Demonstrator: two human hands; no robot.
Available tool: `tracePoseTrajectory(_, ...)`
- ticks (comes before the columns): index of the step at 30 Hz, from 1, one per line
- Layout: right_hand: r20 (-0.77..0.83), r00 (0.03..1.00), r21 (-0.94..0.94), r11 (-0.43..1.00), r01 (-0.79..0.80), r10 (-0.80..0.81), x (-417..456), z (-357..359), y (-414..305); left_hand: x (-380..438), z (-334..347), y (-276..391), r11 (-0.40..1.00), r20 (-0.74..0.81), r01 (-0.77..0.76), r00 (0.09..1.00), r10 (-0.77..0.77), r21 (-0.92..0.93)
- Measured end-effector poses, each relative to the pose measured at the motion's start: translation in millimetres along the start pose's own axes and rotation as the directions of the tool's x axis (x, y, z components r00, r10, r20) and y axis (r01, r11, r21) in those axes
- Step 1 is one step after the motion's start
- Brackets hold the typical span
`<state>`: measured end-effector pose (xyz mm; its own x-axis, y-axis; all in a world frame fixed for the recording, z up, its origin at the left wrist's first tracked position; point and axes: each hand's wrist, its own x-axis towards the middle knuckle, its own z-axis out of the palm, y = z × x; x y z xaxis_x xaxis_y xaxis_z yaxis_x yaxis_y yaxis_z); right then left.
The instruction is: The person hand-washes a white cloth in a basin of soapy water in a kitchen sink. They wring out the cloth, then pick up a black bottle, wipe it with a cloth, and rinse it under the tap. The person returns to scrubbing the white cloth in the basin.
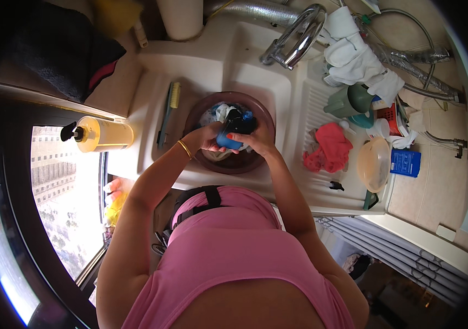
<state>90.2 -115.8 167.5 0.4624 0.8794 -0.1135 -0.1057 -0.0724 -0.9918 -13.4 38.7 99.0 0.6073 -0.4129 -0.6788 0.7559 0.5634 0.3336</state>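
Both hands are over a round brown plastic basin [234, 169], which stands in the white sink [254, 84]. Between them is a blue-and-black item [229, 140]; whether it is folded cloth or a container I cannot tell. My left hand [208, 137] supports it from the left and below, a gold-coloured bangle on the wrist. On the other side my right hand [256, 139] grips it, thumb across its near face. Wet white cloth [222, 111] and suds show in the basin behind the item. Part of the basin's contents is hidden by the hands.
Left of the basin lies a scrub brush [169, 111]; a yellow pump bottle [104, 133] is near the window. A chrome faucet [291, 39] arches behind. On the ribbed drainboard [314, 103] at right are red cloth [332, 144], a green jug [347, 100] and a peach-coloured bowl [373, 164].
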Motion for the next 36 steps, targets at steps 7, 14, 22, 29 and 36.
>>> tracePoseTrajectory(7,-0.261,0.959,0.206,0.964,0.167,-0.110,-10,10,-29,-37,16,18,0.967,-0.078,-0.121,0.987,0.141,0.222)
tracePoseTrajectory(14,-0.499,0.836,-0.232,0.965,0.123,-0.227,-19,-4,67,-62,-20,1,0.927,-0.354,-0.218,0.878,0.323,0.306)
tracePoseTrajectory(22,-0.443,0.887,-0.288,0.958,0.000,-0.133,-39,9,40,-74,-27,-20,0.891,-0.375,-0.266,0.834,0.404,0.368)
tracePoseTrajectory(29,-0.400,0.914,-0.314,0.948,-0.060,-0.075,-36,1,50,-66,-16,-14,0.866,-0.356,-0.271,0.829,0.431,0.420)
tracePoseTrajectory(36,-0.382,0.924,-0.374,0.920,-0.119,-0.036,-39,-6,64,-61,-18,-20,0.877,-0.391,-0.216,0.831,0.396,0.428)
